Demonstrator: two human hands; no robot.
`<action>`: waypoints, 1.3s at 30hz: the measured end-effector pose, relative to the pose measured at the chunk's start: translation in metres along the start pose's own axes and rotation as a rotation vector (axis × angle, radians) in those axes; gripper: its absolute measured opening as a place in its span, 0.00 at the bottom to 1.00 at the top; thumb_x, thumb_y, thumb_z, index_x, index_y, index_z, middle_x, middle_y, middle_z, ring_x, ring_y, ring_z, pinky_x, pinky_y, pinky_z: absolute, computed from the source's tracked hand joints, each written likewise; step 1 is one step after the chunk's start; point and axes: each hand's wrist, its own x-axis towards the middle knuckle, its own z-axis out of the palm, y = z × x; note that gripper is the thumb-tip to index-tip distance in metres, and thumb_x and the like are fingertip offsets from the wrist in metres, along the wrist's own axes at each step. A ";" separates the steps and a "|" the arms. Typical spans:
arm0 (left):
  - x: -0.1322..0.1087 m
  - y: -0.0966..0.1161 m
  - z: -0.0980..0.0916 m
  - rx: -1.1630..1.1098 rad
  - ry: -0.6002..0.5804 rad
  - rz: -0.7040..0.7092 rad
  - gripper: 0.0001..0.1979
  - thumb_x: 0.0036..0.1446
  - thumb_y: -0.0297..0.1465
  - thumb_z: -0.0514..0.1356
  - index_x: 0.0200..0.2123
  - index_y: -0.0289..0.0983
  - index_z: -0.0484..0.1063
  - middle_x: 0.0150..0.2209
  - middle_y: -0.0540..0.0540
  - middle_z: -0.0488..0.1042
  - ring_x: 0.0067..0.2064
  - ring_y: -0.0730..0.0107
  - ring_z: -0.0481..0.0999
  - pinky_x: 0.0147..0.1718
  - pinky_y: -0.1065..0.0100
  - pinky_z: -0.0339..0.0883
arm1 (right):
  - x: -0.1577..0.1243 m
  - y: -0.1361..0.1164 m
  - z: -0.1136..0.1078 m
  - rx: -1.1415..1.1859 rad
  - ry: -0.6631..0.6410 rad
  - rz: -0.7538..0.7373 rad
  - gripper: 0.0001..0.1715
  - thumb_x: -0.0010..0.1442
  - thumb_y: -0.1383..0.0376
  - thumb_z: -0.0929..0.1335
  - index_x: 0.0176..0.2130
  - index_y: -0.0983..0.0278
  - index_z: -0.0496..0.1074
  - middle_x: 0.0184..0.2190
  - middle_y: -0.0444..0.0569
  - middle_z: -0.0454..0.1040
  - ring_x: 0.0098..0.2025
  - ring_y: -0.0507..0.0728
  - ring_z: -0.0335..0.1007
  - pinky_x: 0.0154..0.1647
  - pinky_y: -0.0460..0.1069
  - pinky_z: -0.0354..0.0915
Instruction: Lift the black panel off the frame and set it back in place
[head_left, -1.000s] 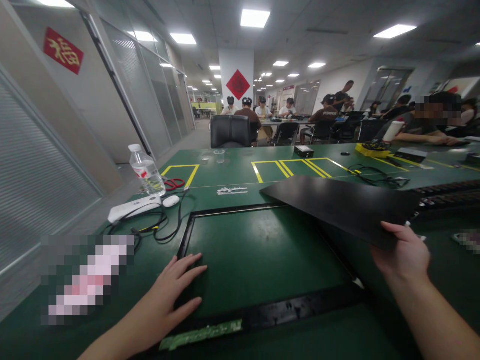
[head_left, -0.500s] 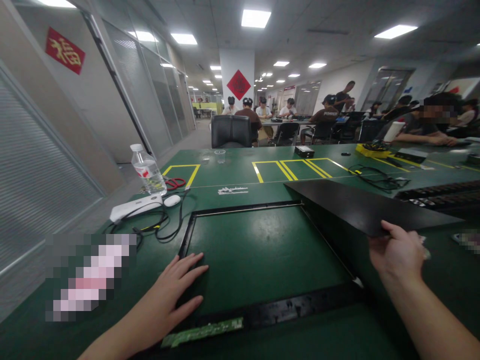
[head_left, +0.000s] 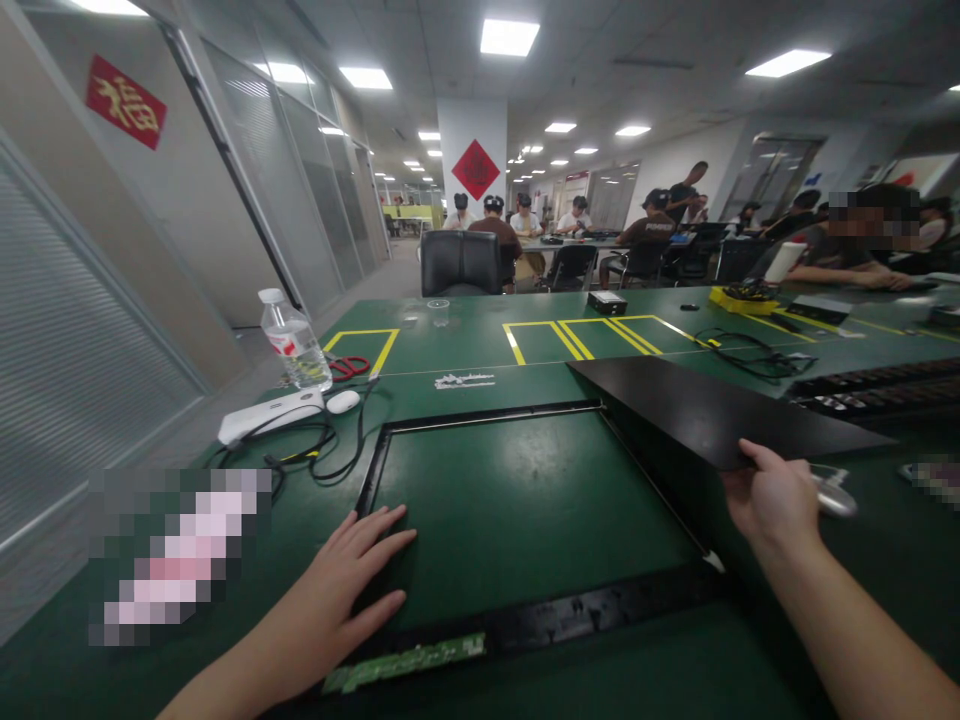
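1. Black panel (head_left: pixel 720 415) is off the frame, right of it, near edge raised off the table (head_left: pixel 465 345); lower and further right than a second ago.
2. Black frame (head_left: pixel 540 620): bare green inside.
3. Right hand (head_left: pixel 772 500): grip closed on the panel's near edge.
4. Left hand (head_left: pixel 337 590): flat, fingers open, on the frame's near-left corner.

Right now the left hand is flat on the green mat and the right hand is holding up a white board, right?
Not quite. The board is black, not white. The head view shows the right hand gripping its near edge and holding it above the table, while the left hand does lie flat on the green mat.
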 end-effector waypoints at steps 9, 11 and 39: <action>-0.001 -0.004 0.003 0.115 -0.040 0.035 0.27 0.65 0.38 0.57 0.66 0.51 0.63 0.70 0.42 0.62 0.68 0.47 0.62 0.64 0.36 0.50 | 0.001 0.002 -0.002 0.025 -0.026 -0.024 0.22 0.43 0.80 0.69 0.32 0.60 0.58 0.27 0.35 0.71 0.26 0.47 0.72 0.25 0.40 0.71; -0.001 -0.004 0.002 0.108 -0.037 0.042 0.27 0.64 0.38 0.58 0.66 0.51 0.64 0.69 0.43 0.63 0.68 0.47 0.62 0.64 0.37 0.50 | -0.002 0.001 -0.002 0.030 -0.038 -0.027 0.23 0.43 0.80 0.70 0.32 0.60 0.58 0.27 0.35 0.71 0.25 0.48 0.71 0.23 0.40 0.70; 0.021 0.020 -0.032 -0.973 0.314 -0.649 0.29 0.46 0.51 0.70 0.50 0.46 0.78 0.56 0.43 0.79 0.59 0.47 0.75 0.60 0.55 0.64 | -0.036 -0.012 -0.007 0.112 -0.229 0.133 0.14 0.41 0.73 0.68 0.30 0.59 0.76 0.25 0.40 0.78 0.33 0.59 0.79 0.46 0.57 0.76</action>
